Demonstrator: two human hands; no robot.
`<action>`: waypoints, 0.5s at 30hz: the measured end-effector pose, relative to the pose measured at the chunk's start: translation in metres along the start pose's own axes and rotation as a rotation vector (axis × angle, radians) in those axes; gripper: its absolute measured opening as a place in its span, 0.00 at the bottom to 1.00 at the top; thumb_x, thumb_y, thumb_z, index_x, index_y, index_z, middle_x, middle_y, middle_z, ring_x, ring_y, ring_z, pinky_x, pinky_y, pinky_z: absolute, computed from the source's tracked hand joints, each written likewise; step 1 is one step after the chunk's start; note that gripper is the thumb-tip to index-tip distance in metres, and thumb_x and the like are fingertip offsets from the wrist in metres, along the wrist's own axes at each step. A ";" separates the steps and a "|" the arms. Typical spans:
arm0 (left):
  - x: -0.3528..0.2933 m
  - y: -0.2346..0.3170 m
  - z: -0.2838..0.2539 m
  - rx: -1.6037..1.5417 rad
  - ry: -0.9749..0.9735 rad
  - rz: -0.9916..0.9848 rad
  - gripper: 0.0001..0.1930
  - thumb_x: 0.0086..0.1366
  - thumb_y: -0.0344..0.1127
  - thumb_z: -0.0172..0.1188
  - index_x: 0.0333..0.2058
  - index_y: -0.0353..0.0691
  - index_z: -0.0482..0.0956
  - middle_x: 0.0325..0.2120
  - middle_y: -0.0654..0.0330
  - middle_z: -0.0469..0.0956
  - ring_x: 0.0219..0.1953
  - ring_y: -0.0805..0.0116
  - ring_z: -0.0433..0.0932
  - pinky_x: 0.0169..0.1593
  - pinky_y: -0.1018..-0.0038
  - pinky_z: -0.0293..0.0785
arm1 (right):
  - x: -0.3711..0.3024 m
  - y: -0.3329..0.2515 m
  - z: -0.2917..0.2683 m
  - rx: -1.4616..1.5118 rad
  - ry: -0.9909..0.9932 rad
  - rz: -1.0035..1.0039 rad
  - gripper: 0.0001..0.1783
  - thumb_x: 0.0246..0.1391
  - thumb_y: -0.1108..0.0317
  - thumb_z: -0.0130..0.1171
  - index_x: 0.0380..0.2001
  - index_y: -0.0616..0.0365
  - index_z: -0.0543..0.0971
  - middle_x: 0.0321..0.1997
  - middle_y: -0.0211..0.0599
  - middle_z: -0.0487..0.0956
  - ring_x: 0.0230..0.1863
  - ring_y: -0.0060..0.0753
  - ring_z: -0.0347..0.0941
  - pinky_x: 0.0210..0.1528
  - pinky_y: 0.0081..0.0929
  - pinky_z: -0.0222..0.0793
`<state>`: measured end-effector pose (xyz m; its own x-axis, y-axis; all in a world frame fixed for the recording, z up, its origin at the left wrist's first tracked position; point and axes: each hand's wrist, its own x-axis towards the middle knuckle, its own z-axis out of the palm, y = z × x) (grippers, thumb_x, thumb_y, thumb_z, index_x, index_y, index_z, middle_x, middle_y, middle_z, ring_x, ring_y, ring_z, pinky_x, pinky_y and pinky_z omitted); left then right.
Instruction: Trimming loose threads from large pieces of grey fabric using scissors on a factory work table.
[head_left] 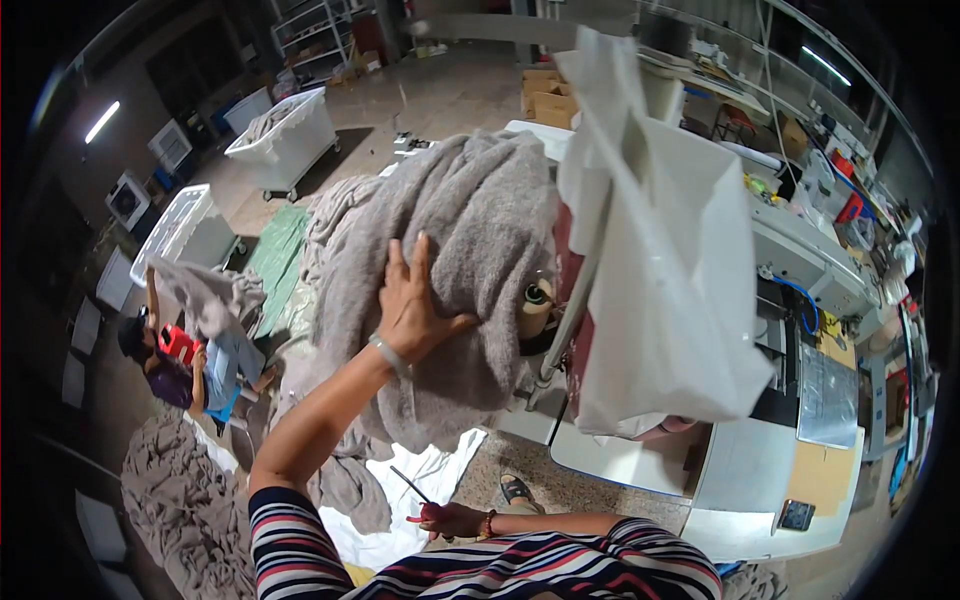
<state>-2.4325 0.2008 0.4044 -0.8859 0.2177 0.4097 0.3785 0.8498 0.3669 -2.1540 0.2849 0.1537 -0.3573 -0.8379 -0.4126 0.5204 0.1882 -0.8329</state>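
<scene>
My left hand [412, 312] lies spread on a big heap of grey-brown knitted fabric [470, 220], its fingers pointing away from me. The fabric is draped in thick folds over something it hides. Low in front of my body, my right hand [460, 520] is closed around a red-handled tool [408, 484]. A slim dark shaft sticks out from its handle toward the far left; its exact kind is unclear. Just right of the fabric stands a machine part with a cream cone [535, 310], partly covered by a large white translucent sheet [670, 290].
A seated person [180, 365] at the left handles similar fabric. More fabric [185, 505] is heaped on the floor near a white cloth [400, 520]. Wheeled white bins [285, 145] stand at the back left. A worktable [740, 470] with a phone [796, 515] is at the right.
</scene>
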 end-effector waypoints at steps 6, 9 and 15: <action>0.065 0.017 -0.012 -0.252 0.001 -0.150 0.35 0.47 0.20 0.58 0.58 0.45 0.67 0.42 0.41 0.78 0.47 0.39 0.76 0.49 0.56 0.72 | -0.009 -0.017 0.004 -0.114 -0.077 -0.012 0.16 0.60 0.53 0.60 0.33 0.56 0.77 0.25 0.24 0.78 0.24 0.15 0.66 0.27 0.20 0.63; 0.104 0.037 -0.032 -0.256 0.438 0.156 0.32 0.47 0.17 0.54 0.55 0.39 0.69 0.48 0.43 0.76 0.53 0.41 0.73 0.54 0.59 0.72 | -0.004 0.002 0.003 -0.044 -0.105 -0.011 0.15 0.60 0.53 0.60 0.35 0.55 0.78 0.25 0.24 0.78 0.24 0.14 0.67 0.27 0.17 0.62; 0.104 0.003 0.062 0.202 0.033 0.123 0.26 0.62 0.40 0.51 0.60 0.56 0.68 0.50 0.45 0.69 0.52 0.49 0.69 0.52 0.48 0.61 | 0.000 0.028 0.008 -0.082 -0.100 0.058 0.16 0.60 0.52 0.60 0.37 0.54 0.79 0.27 0.24 0.80 0.23 0.13 0.66 0.26 0.16 0.61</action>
<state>-2.5397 0.2558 0.3960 -0.8259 0.3123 0.4694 0.4185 0.8975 0.1391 -2.1330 0.2856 0.1329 -0.2469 -0.8707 -0.4254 0.4710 0.2758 -0.8379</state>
